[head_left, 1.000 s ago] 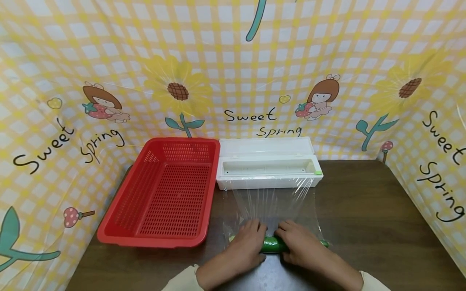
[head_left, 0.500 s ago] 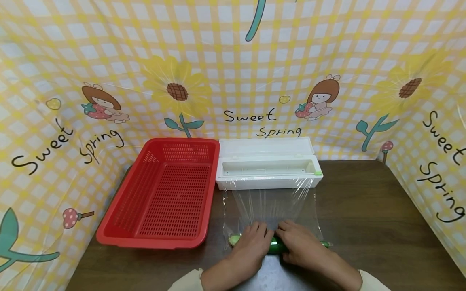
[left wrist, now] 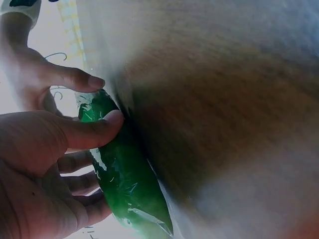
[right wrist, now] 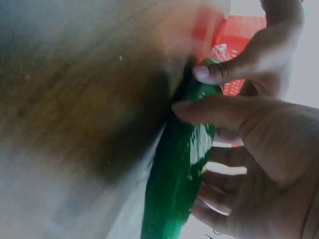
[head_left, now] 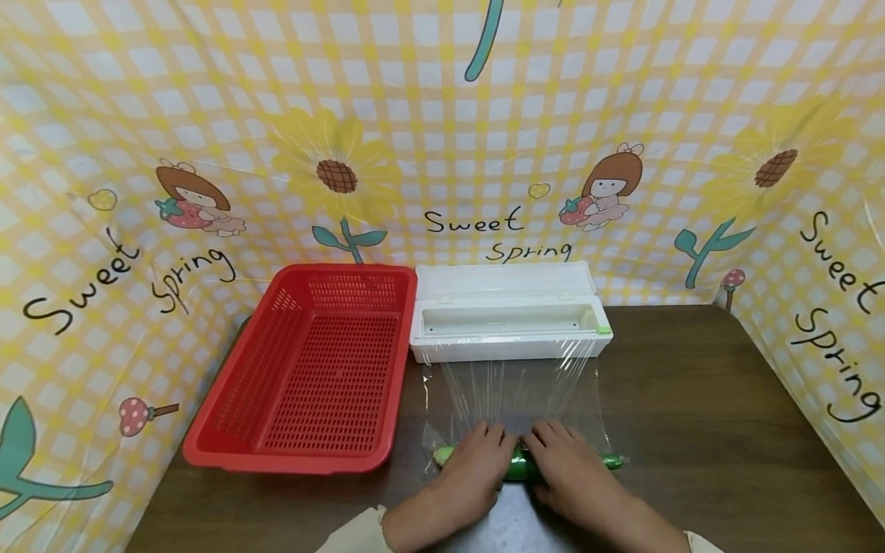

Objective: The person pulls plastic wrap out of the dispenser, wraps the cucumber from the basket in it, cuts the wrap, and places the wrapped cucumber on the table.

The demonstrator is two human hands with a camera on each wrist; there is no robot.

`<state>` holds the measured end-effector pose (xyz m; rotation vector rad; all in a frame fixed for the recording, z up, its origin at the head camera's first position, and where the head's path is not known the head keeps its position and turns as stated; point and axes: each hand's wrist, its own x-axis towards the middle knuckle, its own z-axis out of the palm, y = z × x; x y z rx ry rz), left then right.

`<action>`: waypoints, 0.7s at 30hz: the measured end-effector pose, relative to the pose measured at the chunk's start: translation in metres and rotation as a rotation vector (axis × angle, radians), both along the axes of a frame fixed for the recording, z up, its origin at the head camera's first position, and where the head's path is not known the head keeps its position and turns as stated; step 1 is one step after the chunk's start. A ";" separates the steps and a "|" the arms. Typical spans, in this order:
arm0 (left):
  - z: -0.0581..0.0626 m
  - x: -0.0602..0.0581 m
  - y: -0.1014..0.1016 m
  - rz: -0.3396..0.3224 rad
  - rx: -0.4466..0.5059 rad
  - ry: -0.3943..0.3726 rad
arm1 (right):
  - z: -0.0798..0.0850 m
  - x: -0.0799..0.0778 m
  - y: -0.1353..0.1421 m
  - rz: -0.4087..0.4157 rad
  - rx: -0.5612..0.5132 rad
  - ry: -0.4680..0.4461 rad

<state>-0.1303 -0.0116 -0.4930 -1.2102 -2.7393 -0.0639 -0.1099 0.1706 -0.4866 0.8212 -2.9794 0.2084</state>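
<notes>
A green cucumber (head_left: 517,465) lies crosswise near the table's front, covered by shiny cling film (head_left: 515,395). My left hand (head_left: 478,467) grips it left of the middle, and its pale end shows beyond that hand. Close beside, my right hand (head_left: 572,470) grips the right part, with the green tip sticking out past it. In the left wrist view the thumb presses the near side of the wrapped cucumber (left wrist: 132,184) while fingers curl behind it. The right wrist view shows the same kind of hold on the cucumber (right wrist: 174,169).
From a white cling film dispenser (head_left: 512,350) with its lid raised, the film runs forward over the brown table (head_left: 698,430). A red perforated basket (head_left: 293,459) stands at the left, close against the dispenser. Checked cloth (head_left: 484,153) walls off the back and sides.
My left hand has shifted slightly right along the cucumber, baring its pale left end. The right hand stays in nearly the same place; dispenser and basket are unmoved.
</notes>
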 end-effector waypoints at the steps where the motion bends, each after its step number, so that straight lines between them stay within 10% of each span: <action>1: 0.000 -0.001 0.000 0.000 -0.008 -0.002 | -0.002 0.001 -0.001 0.000 -0.001 0.028; 15: -0.001 -0.007 0.000 0.052 0.005 -0.132 | -0.017 0.005 -0.007 0.045 0.062 0.265; 21: 0.001 -0.004 0.000 0.028 -0.007 -0.034 | -0.011 0.002 -0.008 0.067 0.041 0.300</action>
